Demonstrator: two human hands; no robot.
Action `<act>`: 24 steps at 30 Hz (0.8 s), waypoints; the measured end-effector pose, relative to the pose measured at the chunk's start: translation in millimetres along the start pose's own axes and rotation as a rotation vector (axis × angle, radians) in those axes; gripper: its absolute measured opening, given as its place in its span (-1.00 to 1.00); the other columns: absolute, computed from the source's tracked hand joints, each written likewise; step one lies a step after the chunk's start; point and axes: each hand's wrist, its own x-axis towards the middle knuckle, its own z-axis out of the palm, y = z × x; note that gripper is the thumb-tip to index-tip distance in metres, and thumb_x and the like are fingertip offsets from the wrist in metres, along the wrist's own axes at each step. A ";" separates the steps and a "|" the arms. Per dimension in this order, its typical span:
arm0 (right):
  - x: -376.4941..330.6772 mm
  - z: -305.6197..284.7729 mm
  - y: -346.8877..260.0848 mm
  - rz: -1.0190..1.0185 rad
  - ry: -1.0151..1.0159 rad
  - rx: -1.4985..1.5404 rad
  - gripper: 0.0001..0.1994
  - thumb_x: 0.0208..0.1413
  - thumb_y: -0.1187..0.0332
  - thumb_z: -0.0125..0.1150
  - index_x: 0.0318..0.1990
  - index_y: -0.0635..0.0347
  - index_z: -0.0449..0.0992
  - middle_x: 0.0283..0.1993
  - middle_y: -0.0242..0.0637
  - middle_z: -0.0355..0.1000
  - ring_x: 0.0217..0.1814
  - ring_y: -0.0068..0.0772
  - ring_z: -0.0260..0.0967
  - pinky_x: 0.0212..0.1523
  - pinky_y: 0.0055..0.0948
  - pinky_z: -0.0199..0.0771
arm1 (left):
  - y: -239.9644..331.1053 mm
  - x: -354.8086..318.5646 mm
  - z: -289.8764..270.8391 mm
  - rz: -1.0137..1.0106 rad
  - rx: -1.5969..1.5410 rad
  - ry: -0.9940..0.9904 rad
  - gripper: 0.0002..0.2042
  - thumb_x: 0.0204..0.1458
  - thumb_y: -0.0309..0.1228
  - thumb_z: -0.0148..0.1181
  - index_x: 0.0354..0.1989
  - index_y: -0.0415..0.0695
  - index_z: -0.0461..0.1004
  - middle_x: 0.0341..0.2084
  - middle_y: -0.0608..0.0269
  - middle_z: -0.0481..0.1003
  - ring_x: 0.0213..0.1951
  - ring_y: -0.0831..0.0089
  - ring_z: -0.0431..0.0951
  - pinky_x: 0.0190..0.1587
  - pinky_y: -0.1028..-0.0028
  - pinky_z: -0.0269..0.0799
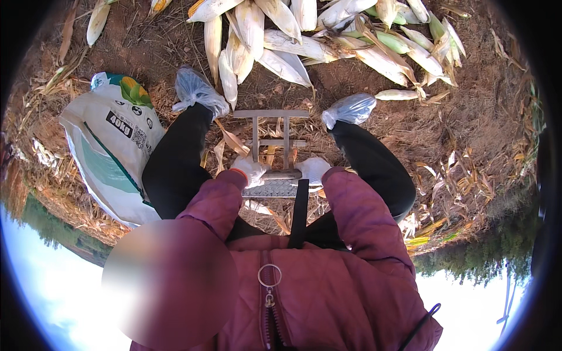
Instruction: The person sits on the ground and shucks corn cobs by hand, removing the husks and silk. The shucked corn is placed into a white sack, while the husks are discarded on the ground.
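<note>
Head view: one wide fisheye on the person's head, upright, aimed steeply down. Metal stand (271, 114) sits just above frame centre, seen from overhead, fairly near. Maroon jacket (333, 281) nearest the lens, directly below stand. Corn pile (281, 41) beyond stand, cropped by top edge. Trees (486, 251) and sky (468, 304) bend in low, either side of stand, far off.

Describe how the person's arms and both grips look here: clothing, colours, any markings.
The left grip and right grip are covered by whitish gloves, with an orange band at the left one's edge. The left sleeve and right sleeve are dusty red, long and look padded. I can make out no markings.
</note>
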 end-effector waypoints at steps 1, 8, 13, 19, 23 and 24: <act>2.8 0.3 2.6 -0.020 -0.005 -0.014 -0.63 -0.08 0.24 0.12 -0.06 0.11 0.50 -0.17 -0.01 0.50 -0.09 0.03 0.46 -0.07 -0.06 0.44 | 0.8 3.2 -19.7 -0.008 -0.021 -0.119 -0.47 -0.02 -0.02 0.16 0.16 0.18 0.30 -0.20 0.14 0.53 -0.17 0.06 0.54 -0.15 0.12 0.44; 4.6 4.6 8.2 -0.379 0.158 -0.194 -0.75 -0.01 0.17 0.06 -0.35 0.14 0.51 -0.37 -0.10 0.49 -0.32 0.00 0.47 -0.34 -0.10 0.48 | -5.1 48.3 -24.9 0.043 -0.018 -0.445 -0.31 -0.27 -0.05 0.35 0.18 0.24 0.36 -0.11 0.15 0.54 -0.10 0.07 0.55 -0.04 0.16 0.44; 1.2 -7.4 2.5 -0.485 0.094 -0.218 -0.62 -0.08 0.08 0.14 -0.24 0.20 0.52 -0.33 -0.05 0.50 -0.22 0.02 0.48 -0.20 -0.15 0.49 | 9.7 36.8 -84.1 0.077 -0.036 -0.512 -0.19 -0.36 -0.09 0.44 0.24 0.27 0.29 0.07 0.22 0.44 0.11 0.17 0.42 0.10 0.24 0.36; 18.0 -10.7 6.4 -0.427 0.094 -0.399 -0.53 -0.09 -0.02 0.14 -0.23 0.25 0.54 -0.31 0.03 0.51 -0.20 0.03 0.49 -0.21 -0.15 0.48 | 21.7 66.7 -115.5 -0.225 0.144 -0.072 -0.53 -0.18 -0.17 0.21 -0.01 0.00 0.50 -0.12 0.07 0.52 0.03 0.16 0.46 0.02 0.18 0.37; 37.0 -7.0 -4.3 -0.335 0.065 -0.699 -0.58 -0.18 0.02 0.21 -0.38 0.24 0.59 -0.38 -0.02 0.52 -0.25 0.02 0.50 -0.25 -0.17 0.48 | 46.2 -4.1 -137.4 -0.007 -0.276 0.887 -0.52 0.03 -0.11 0.07 0.09 -0.10 0.37 -0.05 -0.03 0.46 -0.01 0.06 0.46 0.06 0.24 0.34; 34.3 -8.3 -7.5 -0.309 0.099 -0.740 -0.60 -0.20 0.02 0.23 -0.40 0.23 0.60 -0.39 -0.03 0.53 -0.26 0.02 0.51 -0.25 -0.18 0.49 | 61.4 -41.1 -151.8 0.108 -0.302 0.944 -0.52 0.06 -0.11 0.06 0.10 -0.12 0.36 0.01 -0.03 0.43 -0.01 0.11 0.47 0.07 0.31 0.34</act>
